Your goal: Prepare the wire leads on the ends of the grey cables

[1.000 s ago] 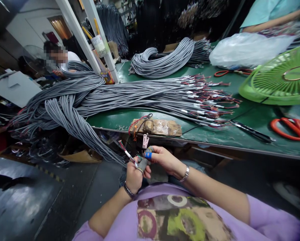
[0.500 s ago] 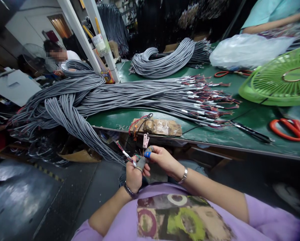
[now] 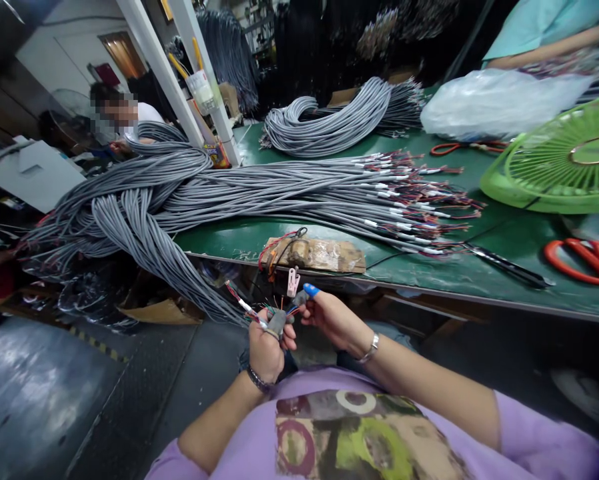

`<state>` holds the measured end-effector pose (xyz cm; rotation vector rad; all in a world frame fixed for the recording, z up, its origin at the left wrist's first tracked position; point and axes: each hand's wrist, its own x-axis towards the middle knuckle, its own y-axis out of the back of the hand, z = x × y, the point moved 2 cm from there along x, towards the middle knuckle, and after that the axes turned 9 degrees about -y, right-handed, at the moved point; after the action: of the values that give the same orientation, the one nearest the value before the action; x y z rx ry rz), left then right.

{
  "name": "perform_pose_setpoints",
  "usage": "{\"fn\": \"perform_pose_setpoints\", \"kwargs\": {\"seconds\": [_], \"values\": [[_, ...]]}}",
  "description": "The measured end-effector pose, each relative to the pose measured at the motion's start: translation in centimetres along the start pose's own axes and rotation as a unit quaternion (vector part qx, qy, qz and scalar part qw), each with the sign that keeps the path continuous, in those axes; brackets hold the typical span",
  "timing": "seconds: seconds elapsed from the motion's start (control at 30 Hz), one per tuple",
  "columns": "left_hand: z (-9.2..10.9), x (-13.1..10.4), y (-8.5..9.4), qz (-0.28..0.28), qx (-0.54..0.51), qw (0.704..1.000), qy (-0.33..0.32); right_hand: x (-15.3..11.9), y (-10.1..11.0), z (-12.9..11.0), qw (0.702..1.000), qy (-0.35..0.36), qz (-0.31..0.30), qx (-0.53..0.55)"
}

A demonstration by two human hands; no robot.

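My left hand (image 3: 268,343) is closed around the end of a grey cable, its thumb in a grey finger cover. Thin coloured wires (image 3: 279,308) fan out above that thumb. A cable end with a white sleeve and red and white wires (image 3: 242,301) sticks out on the hand's left side. Close by on the right, my right hand (image 3: 332,320) has its blue-covered thumb lifted apart from the grey-covered finger. That finger is at the wire tips. A pink clip (image 3: 293,283) hangs at the bench edge just above both hands.
Grey cables (image 3: 279,187) with stripped ends lie across the green bench (image 3: 404,277). A wooden block (image 3: 324,255) sits at the edge. To the right are tweezers (image 3: 509,265), red-handled scissors (image 3: 582,260), a green fan (image 3: 569,157) and a plastic bag (image 3: 499,100). Two other people are nearby.
My right thumb has lifted away from its finger, and the hand has shifted slightly right. More wires show spread above my left thumb. My left hand keeps its hold.
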<state>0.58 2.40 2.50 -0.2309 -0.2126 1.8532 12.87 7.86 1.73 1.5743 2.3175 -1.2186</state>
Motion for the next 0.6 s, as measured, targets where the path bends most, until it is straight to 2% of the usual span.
{"fn": "perform_pose_setpoints", "kwargs": {"seconds": [0.1, 0.27, 0.43, 0.6], "values": [[0.1, 0.0, 0.0, -0.001, 0.004, 1.0, -0.001, 0.3, 0.2, -0.3, 1.0, -0.018, -0.004, 0.01], [-0.3, -0.2, 0.2, -0.013, 0.028, 1.0, 0.002, -0.5, -0.3, -0.6, 0.995, -0.047, -0.067, -0.052], [-0.8, -0.4, 0.5, -0.045, 0.069, 0.996, -0.019, -0.8, -1.1, -0.8, 0.987, 0.013, -0.044, -0.153], [-0.5, -0.6, 0.5, -0.048, 0.088, 0.995, -0.017, -0.8, -1.4, -0.7, 0.987, 0.052, -0.035, -0.145]]}}
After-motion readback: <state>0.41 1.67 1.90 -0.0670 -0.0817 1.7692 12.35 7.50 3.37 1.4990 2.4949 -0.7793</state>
